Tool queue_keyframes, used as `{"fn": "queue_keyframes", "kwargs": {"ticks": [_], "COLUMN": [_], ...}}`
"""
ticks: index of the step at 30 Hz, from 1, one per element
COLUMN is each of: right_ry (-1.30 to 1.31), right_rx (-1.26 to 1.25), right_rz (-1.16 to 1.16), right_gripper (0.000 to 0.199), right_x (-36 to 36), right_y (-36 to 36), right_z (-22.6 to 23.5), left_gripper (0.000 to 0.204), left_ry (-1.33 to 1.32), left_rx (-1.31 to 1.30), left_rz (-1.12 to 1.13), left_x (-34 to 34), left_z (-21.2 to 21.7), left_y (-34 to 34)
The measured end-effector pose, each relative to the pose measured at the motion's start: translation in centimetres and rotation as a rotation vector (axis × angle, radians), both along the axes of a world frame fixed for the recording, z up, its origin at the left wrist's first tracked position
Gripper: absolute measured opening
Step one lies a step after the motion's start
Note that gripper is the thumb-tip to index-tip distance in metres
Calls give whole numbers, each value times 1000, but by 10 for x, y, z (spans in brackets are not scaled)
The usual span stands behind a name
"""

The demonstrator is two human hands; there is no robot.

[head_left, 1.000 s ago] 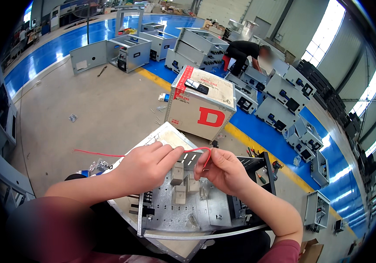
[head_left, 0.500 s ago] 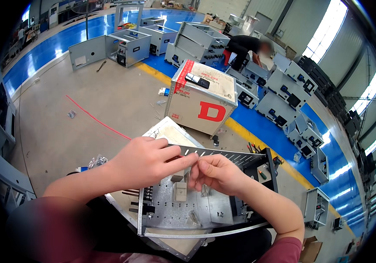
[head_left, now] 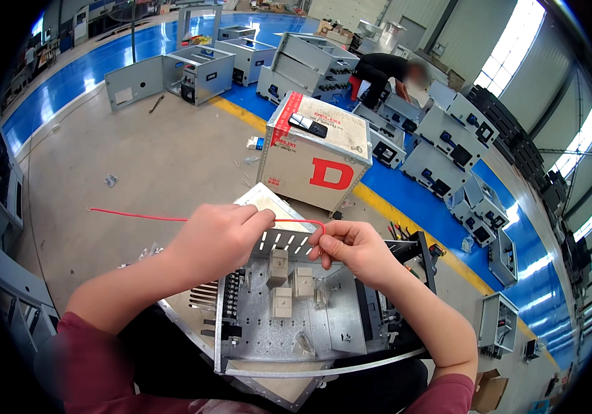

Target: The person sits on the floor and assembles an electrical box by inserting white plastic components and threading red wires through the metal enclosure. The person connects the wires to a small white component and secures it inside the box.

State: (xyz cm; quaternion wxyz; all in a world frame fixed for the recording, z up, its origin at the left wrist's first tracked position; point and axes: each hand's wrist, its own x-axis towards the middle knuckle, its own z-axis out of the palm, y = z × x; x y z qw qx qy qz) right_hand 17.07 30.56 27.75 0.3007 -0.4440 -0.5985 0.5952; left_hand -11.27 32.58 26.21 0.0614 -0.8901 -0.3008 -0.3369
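A red wire runs between my two hands above a metal enclosure frame. My left hand is closed around its middle, and the long free part stretches out to the left. My right hand pinches the wire near its other end, where it bends downward at the fingers. Below them, the perforated metal mounting plate carries several beige block-shaped components. A black terminal strip lines the plate's left side. Small clear plastic bags lie on the plate.
A large crate with a phone on top stands just beyond the frame. Grey metal cabinets are set out along the blue floor. A person in black bends over cabinets at the back right. Tools lie right of the frame.
My hands have moved apart, with the left going left and the right going right. The wire between them now shows, and its free end has swung lower. The beige blocks are less covered.
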Motion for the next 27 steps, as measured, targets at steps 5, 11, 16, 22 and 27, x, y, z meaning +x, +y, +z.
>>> {"fn": "queue_keyframes", "kwargs": {"ticks": [5,11,16,22,27], "right_ry": [-19,-266,-555,-884,-1122], "right_rx": [-73,12,-61,36,189], "right_rz": [7,-94,-125,-212,-583], "right_gripper": [25,27,26,24,24], "right_x": [3,10,29,72,107], "right_y": [0,8,10,1,-29], "right_z": [5,12,27,42,62], "left_gripper": [15,18,18,10,8], "left_ry": [5,87,127,70,-11], "left_rx": [34,46,-35,-109,-127], "left_rz": [36,81,79,67,33], "left_x": [5,-2,-5,-8,-14], "left_z": [0,3,-4,-7,-3], "left_y": [-3,2,6,12,17]}}
